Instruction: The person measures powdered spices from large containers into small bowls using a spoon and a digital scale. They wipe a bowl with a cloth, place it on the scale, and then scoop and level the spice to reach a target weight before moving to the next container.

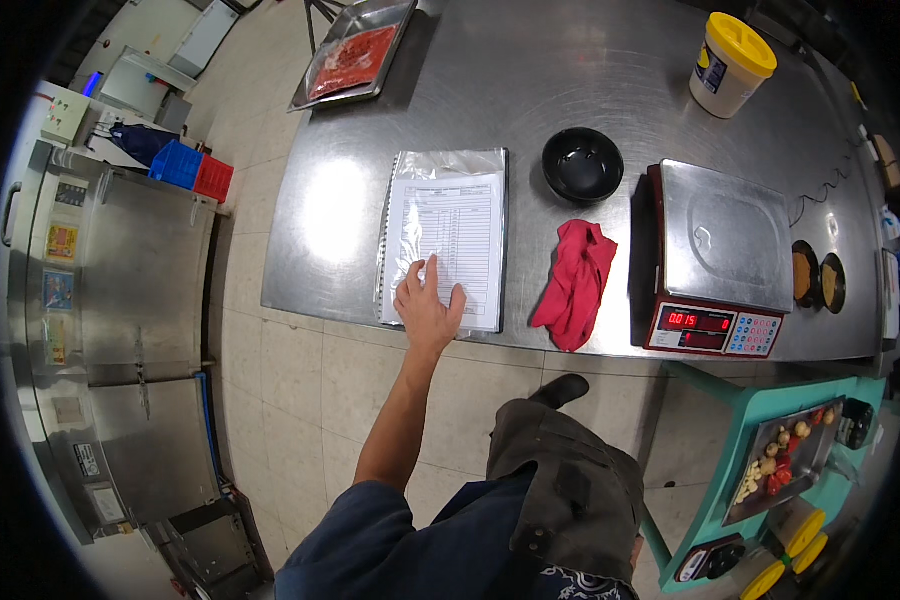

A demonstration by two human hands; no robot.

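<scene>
My left hand (429,306) rests on the lower part of a printed form in a clear plastic sleeve (450,232), its fingers apart and holding nothing. The sleeve belongs to a ring-bound folder that lies by the near edge of the steel table. To the right of the folder lies a crumpled red cloth (576,285). Above the cloth stands a black bowl (583,166), with nothing seen in it. A digital weighing scale (724,240) with a lit red display sits further right, its metal pan bare. My right hand is out of view; only a sliver of skin shows beside my apron.
A steel tray (390,79) with a bag of red food sits at the far left corner. A yellow-lidded tub (731,67) stands far right. Two small dark bowls (832,283) hold powders. Below, a green stool (709,480) bears a tray of vegetables (784,457). Steel refrigerator doors (150,285) line the left.
</scene>
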